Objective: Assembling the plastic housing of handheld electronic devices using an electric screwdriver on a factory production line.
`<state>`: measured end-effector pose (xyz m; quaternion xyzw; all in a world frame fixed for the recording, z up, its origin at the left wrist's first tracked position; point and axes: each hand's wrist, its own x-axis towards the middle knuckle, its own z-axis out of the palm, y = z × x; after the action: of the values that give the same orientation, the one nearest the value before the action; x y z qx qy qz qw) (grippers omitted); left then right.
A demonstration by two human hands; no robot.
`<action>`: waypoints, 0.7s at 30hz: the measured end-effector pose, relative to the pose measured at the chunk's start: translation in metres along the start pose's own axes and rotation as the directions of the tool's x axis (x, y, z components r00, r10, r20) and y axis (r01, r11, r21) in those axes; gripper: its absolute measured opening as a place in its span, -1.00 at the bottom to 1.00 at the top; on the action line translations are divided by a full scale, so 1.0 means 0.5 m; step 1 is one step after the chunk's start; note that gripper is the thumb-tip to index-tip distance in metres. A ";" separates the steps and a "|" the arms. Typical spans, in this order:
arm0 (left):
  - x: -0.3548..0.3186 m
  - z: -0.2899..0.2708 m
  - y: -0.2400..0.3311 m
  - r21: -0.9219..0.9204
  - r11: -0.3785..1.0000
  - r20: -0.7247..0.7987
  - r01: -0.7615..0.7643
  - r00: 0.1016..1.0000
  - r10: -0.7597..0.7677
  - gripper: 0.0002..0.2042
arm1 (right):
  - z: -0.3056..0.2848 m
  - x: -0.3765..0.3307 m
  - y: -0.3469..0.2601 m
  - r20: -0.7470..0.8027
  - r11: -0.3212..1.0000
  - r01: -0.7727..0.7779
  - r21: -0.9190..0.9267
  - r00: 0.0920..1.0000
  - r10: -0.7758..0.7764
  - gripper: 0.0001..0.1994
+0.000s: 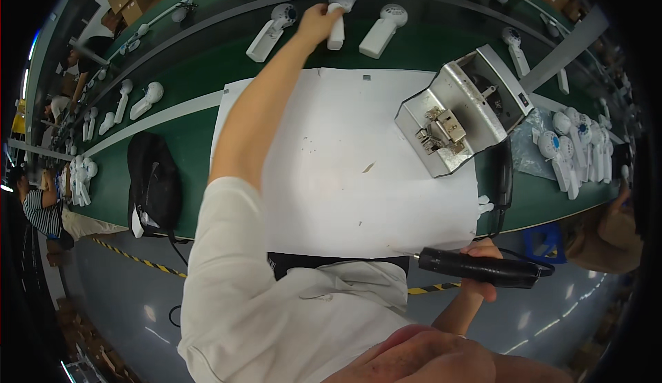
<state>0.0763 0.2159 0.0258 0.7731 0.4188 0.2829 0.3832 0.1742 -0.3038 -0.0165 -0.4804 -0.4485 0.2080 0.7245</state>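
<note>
A worker in a white shirt stretches the left hand (318, 24) to the far side of a green bench (196, 134), fingers closed around a white handheld device (336, 36) at twelve o'clock of a white sheet (317, 162). Similar round-headed units flank it, one (264, 41) at eleven o'clock, the other (378, 38) between twelve and one. At four o'clock, near the sheet's near edge, the right hand (483, 272) grips a black power screwdriver (455, 264), its bit aimed toward nine. A metal fixture (452, 124) with an open box-like housing sits tilted across the sheet's border at two o'clock. More white devices (576, 150) are bunched at three o'clock, beside clear plastic wrap (531, 154), while a black bag (153, 183) lies at nine. Farther out at nine, a person (43, 207) wears a striped top.
</note>
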 end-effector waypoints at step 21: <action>-0.519 -0.321 -0.053 -0.841 0.500 0.044 0.207 0.947 -0.318 -0.57 | 0.027 -0.003 0.013 -0.108 0.875 -0.245 0.417 0.943 0.315 -0.33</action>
<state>-0.1837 0.0580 0.0613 0.4055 0.3669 0.4308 0.7179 0.1629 -0.2951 -0.0208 -0.3990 -0.2579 0.3554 0.8050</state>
